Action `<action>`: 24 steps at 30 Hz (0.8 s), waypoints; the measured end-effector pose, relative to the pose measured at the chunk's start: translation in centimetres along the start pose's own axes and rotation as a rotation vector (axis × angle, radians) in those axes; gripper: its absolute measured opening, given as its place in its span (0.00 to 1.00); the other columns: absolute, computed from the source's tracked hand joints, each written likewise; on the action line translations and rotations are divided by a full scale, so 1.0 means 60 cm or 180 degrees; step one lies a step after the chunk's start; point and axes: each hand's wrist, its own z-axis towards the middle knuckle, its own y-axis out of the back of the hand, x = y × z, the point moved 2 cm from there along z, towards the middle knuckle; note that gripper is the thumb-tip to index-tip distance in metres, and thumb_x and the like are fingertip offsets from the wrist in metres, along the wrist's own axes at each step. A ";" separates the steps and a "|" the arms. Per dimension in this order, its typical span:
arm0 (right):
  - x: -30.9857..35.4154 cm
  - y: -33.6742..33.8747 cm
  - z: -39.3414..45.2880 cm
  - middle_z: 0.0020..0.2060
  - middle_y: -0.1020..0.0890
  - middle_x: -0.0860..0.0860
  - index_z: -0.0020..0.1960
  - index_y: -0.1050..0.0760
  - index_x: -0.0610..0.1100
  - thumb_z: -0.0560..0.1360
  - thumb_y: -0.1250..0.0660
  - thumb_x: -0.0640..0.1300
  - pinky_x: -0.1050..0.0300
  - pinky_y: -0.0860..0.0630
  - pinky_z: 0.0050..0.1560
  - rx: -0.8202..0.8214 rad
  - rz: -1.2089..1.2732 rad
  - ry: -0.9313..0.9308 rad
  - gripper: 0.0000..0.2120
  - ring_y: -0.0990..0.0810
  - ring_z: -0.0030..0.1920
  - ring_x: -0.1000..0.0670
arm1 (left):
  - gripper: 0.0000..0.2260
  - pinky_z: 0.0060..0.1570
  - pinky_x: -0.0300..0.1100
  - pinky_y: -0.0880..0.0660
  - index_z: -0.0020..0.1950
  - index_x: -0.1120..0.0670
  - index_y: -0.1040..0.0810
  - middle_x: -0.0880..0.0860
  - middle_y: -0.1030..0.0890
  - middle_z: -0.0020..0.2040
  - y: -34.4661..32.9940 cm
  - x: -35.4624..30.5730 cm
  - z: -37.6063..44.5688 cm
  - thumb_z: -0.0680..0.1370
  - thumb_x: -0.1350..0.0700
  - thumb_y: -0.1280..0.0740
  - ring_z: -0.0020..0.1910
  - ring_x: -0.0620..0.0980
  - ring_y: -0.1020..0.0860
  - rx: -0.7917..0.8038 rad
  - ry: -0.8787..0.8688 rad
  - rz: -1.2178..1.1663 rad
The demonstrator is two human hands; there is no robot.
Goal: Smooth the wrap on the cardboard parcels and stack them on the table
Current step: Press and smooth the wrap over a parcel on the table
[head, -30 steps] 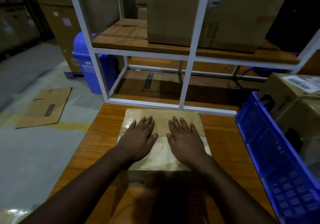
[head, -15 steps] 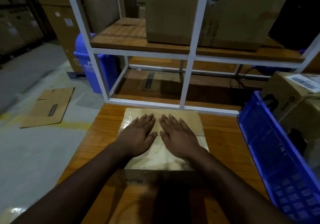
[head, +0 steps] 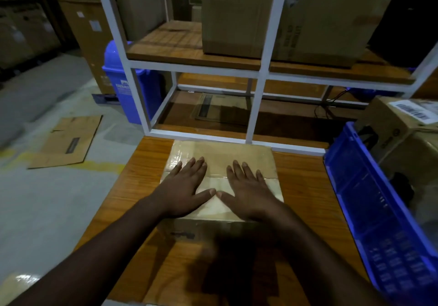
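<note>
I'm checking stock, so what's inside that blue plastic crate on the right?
The blue plastic crate holds brown cardboard boxes, one bearing a barcode label. The crate wall hides whatever lies lower down.

Parcel (head: 222,154) top partly hidden under left hand (head: 183,188) and right hand (head: 248,190). Near side lost in shadow, print unreadable. Blue crate (head: 369,201) cut by right edge. Barcode label (head: 412,110) too small to read.

Both forearms reached forward side by side. The left hand (head: 184,187) and right hand (head: 246,189) lay flat, palms down, fingers spread and extended, their thumb tips almost touching between them.
</note>
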 end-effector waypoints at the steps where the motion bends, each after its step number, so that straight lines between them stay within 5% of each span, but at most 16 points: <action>1: 0.006 -0.008 -0.007 0.82 0.68 0.55 0.84 0.65 0.55 0.77 0.60 0.77 0.40 0.70 0.79 0.0010 -0.0007 0.0033 0.43 0.70 0.81 0.49 | 0.41 0.80 0.49 0.62 0.84 0.49 0.59 0.48 0.61 0.83 -0.007 -0.002 -0.002 0.79 0.27 0.60 0.82 0.47 0.62 0.0065 0.0019 0.0090; 6: 0.030 0.019 -0.041 0.85 0.56 0.55 0.85 0.53 0.55 0.85 0.55 0.65 0.42 0.61 0.82 -0.0312 0.0145 0.0269 0.31 0.61 0.84 0.50 | 0.29 0.81 0.51 0.60 0.85 0.51 0.54 0.50 0.58 0.84 0.013 -0.038 -0.003 0.87 0.42 0.52 0.83 0.49 0.60 -0.0014 0.0034 -0.0028; 10: 0.028 -0.004 -0.121 0.81 0.38 0.58 0.81 0.35 0.53 0.85 0.52 0.56 0.55 0.54 0.79 -0.0633 0.0595 0.0772 0.26 0.44 0.82 0.54 | 0.30 0.78 0.40 0.61 0.84 0.48 0.48 0.44 0.52 0.83 -0.010 -0.055 -0.075 0.84 0.36 0.57 0.83 0.43 0.55 -0.0289 -0.0247 -0.0481; 17: 0.012 -0.003 -0.127 0.80 0.37 0.59 0.80 0.34 0.54 0.86 0.46 0.55 0.56 0.54 0.80 -0.0602 0.0713 0.0621 0.23 0.44 0.82 0.56 | 0.28 0.79 0.39 0.60 0.84 0.50 0.50 0.47 0.51 0.84 -0.014 -0.060 -0.083 0.86 0.41 0.56 0.82 0.42 0.57 -0.0340 -0.0246 -0.0222; 22: -0.014 -0.012 -0.160 0.78 0.31 0.52 0.78 0.29 0.47 0.87 0.44 0.49 0.50 0.49 0.82 -0.1220 0.0728 0.0063 0.20 0.38 0.81 0.53 | 0.29 0.81 0.44 0.58 0.85 0.52 0.51 0.48 0.53 0.84 -0.022 -0.063 -0.107 0.86 0.40 0.58 0.83 0.44 0.58 -0.0524 0.0168 -0.0062; 24: -0.006 -0.008 -0.149 0.78 0.31 0.54 0.78 0.30 0.50 0.87 0.45 0.51 0.51 0.45 0.80 -0.0981 0.0442 -0.0112 0.21 0.37 0.80 0.52 | 0.28 0.81 0.44 0.51 0.84 0.52 0.45 0.50 0.47 0.84 -0.016 -0.066 -0.104 0.86 0.42 0.51 0.83 0.47 0.50 -0.0517 0.0161 -0.0114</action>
